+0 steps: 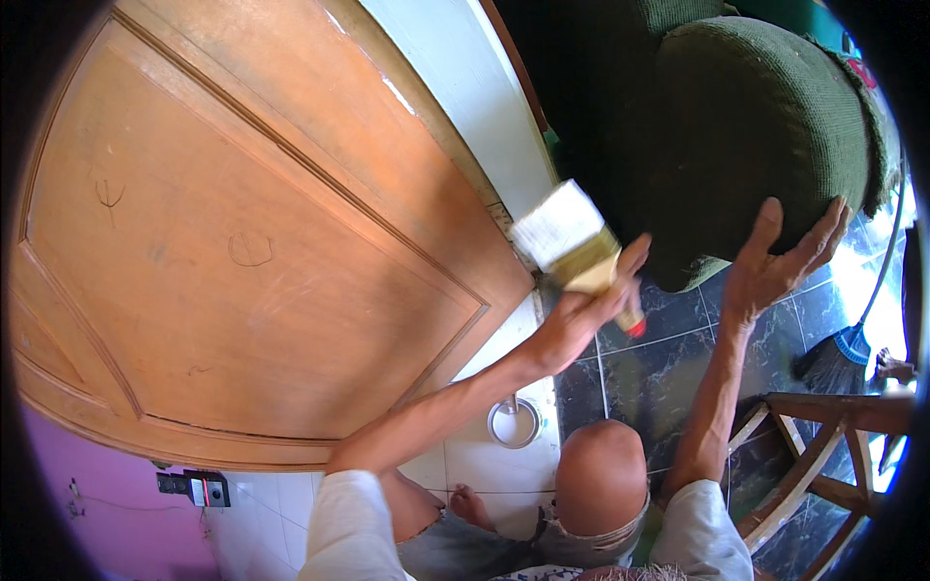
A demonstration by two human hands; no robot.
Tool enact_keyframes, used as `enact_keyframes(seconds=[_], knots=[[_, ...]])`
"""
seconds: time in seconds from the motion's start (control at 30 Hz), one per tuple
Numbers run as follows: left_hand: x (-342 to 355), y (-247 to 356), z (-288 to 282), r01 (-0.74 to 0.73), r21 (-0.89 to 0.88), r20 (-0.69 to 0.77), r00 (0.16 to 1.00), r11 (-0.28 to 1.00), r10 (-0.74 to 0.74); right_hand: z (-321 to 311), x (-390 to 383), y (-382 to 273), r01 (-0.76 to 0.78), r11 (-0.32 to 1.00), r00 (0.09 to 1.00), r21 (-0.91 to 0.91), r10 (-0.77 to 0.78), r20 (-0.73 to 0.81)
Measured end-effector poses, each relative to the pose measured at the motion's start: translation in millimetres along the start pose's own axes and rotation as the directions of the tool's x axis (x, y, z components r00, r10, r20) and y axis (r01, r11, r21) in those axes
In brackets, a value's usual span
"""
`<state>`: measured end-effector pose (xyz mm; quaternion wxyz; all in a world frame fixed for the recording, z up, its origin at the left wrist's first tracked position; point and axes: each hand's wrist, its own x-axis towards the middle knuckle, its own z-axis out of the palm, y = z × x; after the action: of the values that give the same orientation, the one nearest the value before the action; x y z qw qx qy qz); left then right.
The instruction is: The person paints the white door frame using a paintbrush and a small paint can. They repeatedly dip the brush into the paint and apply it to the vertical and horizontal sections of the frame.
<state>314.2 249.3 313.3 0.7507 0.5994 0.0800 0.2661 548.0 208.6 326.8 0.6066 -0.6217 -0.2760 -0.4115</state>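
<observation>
My left hand [591, 312] is closed around the pale handle of a wide paintbrush [561, 228], whose bristles are coated in white. The brush is slightly blurred and points up and to the left, close to the lower end of a white-painted frame board [465, 92]. Beside that board stands an orange-brown panelled wooden door [242, 232] with pencil-like marks on it. My right hand [770, 266] has its fingers spread at the lower edge of a dark green upholstered armchair [765, 107]; it appears to touch the fabric. On the white tiles below my left forearm sits an open can of white paint [514, 424].
A wooden frame with slanted legs [804, 484] stands at lower right. Behind it leans a broom with a blue head [845, 349]. Dark tiles [654, 373] lie right of the white tiles. A black socket [199, 488] is on the purple wall [102, 513].
</observation>
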Motion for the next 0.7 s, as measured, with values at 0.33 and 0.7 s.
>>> enact_keyframes(seconds=[0.33, 0.7], knots=[[99, -71, 21, -0.114, -0.281, -0.03, 0.993, 0.953, 0.11, 8, 14, 26, 0.185, 0.982, 0.98, -0.031, -0.186, -0.065], [110, -69, 33, -0.093, -0.361, 0.068, 0.99, 0.928, 0.125, 19, 12, 42, 0.205, 0.979, 0.976, 0.007, -0.203, -0.076]])
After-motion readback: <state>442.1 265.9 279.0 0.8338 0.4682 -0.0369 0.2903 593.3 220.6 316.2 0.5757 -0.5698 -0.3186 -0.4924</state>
